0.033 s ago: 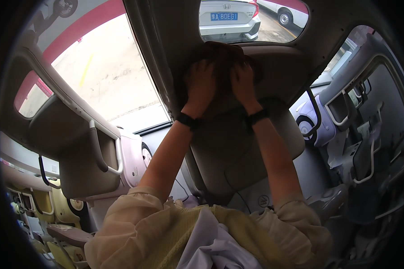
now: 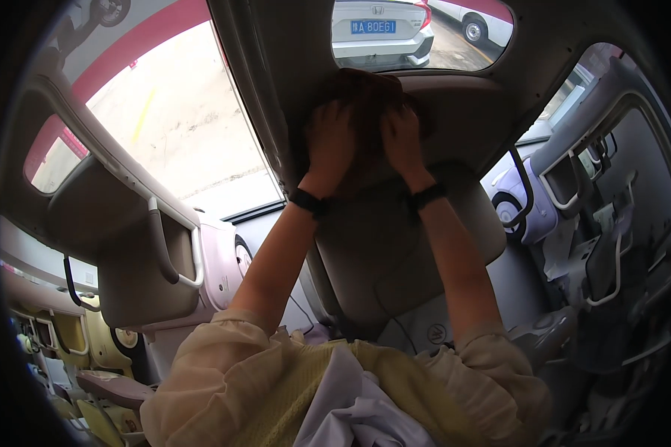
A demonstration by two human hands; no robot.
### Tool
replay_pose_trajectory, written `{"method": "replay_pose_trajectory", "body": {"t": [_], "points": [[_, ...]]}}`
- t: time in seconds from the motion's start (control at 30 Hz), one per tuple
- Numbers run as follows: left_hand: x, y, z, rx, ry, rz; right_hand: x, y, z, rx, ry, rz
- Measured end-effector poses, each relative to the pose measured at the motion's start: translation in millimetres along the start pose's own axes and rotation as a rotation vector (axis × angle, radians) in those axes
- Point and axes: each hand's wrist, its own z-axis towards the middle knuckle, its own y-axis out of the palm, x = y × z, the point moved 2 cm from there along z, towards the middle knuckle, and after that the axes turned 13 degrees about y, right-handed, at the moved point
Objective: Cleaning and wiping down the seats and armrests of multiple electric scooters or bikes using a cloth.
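Observation:
A dark reddish-brown cloth (image 2: 369, 91) lies bunched under both my hands, against the dark panel just below a small rounded window. My left hand (image 2: 331, 140) grips its left part, fingers bent into the folds. On the right part of the cloth, my right hand (image 2: 402, 140) is closed with curled fingers. Both arms reach forward, and each wrist wears a dark band. Deep shade hides some of the fingertips and the cloth's lower edge. Below my hands is a grey-brown padded seat back (image 2: 395, 238).
A white car (image 2: 380, 33) shows through the window (image 2: 455, 59). An opening at the left gives onto pale ground (image 2: 164, 112). Small pink (image 2: 220, 261) and lilac (image 2: 529, 201) vehicles stand on either side. A dark curved bar (image 2: 528, 186) is at the right. A thin cable (image 2: 395, 320) hangs below.
Both hands and the cloth have shifted very slightly to the left. My grip looks the same.

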Motion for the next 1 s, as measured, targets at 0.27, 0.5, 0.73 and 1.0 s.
{"method": "replay_pose_trajectory", "body": {"t": [0.27, 0.5, 0.73, 1.0], "points": [[1, -48, -9, 0.071, -0.167, -0.185, -9, -44, 17, -0.013, 0.107, 0.088], [0, -38, 30, 0.174, 0.016, 0.028, -33, -77, 59, 0.487, -0.176, -0.160], [-9, 12, 6, -0.128, -0.013, -0.008, 15, 4, 22, 0.016, 0.003, -0.303], [-6, 18, 21, -0.193, -0.037, 0.060, 26, 14, 37, -0.008, 0.109, -0.236]]}}
